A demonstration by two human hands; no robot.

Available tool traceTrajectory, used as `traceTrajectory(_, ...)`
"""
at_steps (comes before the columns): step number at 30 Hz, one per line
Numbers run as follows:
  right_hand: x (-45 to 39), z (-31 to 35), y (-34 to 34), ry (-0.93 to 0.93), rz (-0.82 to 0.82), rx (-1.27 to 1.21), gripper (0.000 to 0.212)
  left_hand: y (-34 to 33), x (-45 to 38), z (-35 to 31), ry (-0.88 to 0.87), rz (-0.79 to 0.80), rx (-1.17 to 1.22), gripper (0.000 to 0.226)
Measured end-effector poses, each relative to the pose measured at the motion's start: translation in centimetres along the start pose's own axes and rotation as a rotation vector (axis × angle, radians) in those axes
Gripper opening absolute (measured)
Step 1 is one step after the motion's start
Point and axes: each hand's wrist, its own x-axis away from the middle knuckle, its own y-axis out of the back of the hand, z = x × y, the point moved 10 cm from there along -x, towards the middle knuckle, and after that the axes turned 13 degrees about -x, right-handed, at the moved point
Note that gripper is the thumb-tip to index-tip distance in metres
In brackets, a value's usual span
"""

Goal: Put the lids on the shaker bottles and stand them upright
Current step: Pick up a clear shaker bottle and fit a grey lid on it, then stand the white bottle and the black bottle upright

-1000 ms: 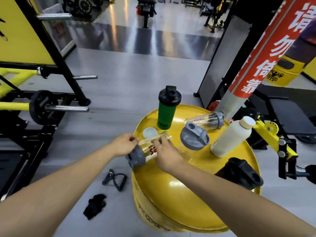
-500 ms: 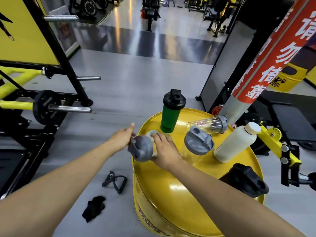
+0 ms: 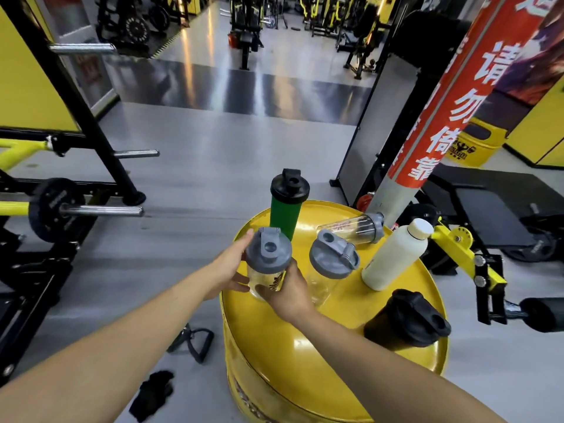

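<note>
A clear shaker bottle with a grey lid [image 3: 268, 254] stands upright at the left edge of the yellow drum top [image 3: 335, 340]. My left hand [image 3: 232, 267] cups its left side and my right hand [image 3: 287, 291] grips its lower body. A second clear shaker with a grey lid [image 3: 332, 264] stands just to the right. Behind them a green shaker with a black lid [image 3: 287, 206] is upright. A clear lidded shaker [image 3: 354, 228] lies on its side at the back. A white bottle [image 3: 393, 254] and a black shaker [image 3: 406, 319] stand on the right.
The drum stands on a grey gym floor. A black hand grip [image 3: 195, 340] and a black cloth [image 3: 152, 392] lie on the floor to its left. A barbell rack [image 3: 61, 209] is at the left, a red-banner pillar [image 3: 433, 141] and a yellow machine arm [image 3: 467, 254] at the right.
The clear shaker went from lying on its side with the lid toward me to standing upright on the drum. Both hands stayed on it while it turned up.
</note>
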Motion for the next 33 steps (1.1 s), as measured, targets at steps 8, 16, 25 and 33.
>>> traceTrajectory(8,-0.1,-0.8,0.7,-0.102,0.050,0.134,0.081,-0.3,-0.5,-0.5,0.003,0.019,-0.139,0.063)
traceTrajectory(16,2.3,1.3,2.1,-0.154,0.282,0.413,0.054,4.7,1.3,-6.6,-0.222,-0.526,-0.407,0.040)
traceTrajectory(25,4.1,6.9,9.7,0.039,0.314,0.566,0.027,-3.7,5.4,-18.2,-0.810,-0.469,-0.670,0.014)
traceTrajectory(33,4.3,8.0,19.4,0.088,0.118,0.562,0.027,-12.0,5.5,-20.4,-0.951,-0.303,-0.802,0.018)
